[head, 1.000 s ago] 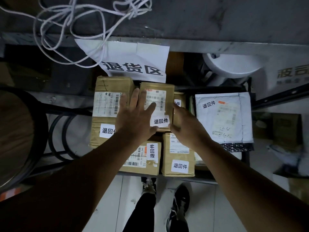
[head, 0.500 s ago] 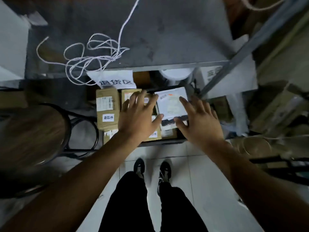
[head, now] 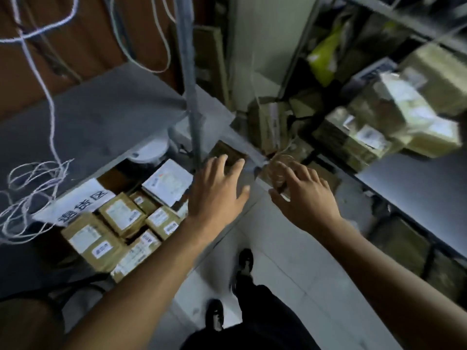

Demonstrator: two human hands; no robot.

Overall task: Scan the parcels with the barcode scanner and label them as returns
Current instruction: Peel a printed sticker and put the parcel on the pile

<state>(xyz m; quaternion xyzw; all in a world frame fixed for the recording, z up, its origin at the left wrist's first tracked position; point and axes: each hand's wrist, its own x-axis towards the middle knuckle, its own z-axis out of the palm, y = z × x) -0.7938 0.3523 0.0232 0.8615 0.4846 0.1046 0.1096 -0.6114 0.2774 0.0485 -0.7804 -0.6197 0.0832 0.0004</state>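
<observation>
Fingers of my left hand [head: 217, 190] and right hand [head: 303, 195] are spread, holding nothing, above the floor; labelled parcels [head: 121, 228] sit packed under the grey shelf [head: 96, 127], to my left hand's left.

White paper sign [head: 75, 203] on shelf edge: 退货区. Parcel stickers [head: 102, 249] blurred, unreadable.
</observation>
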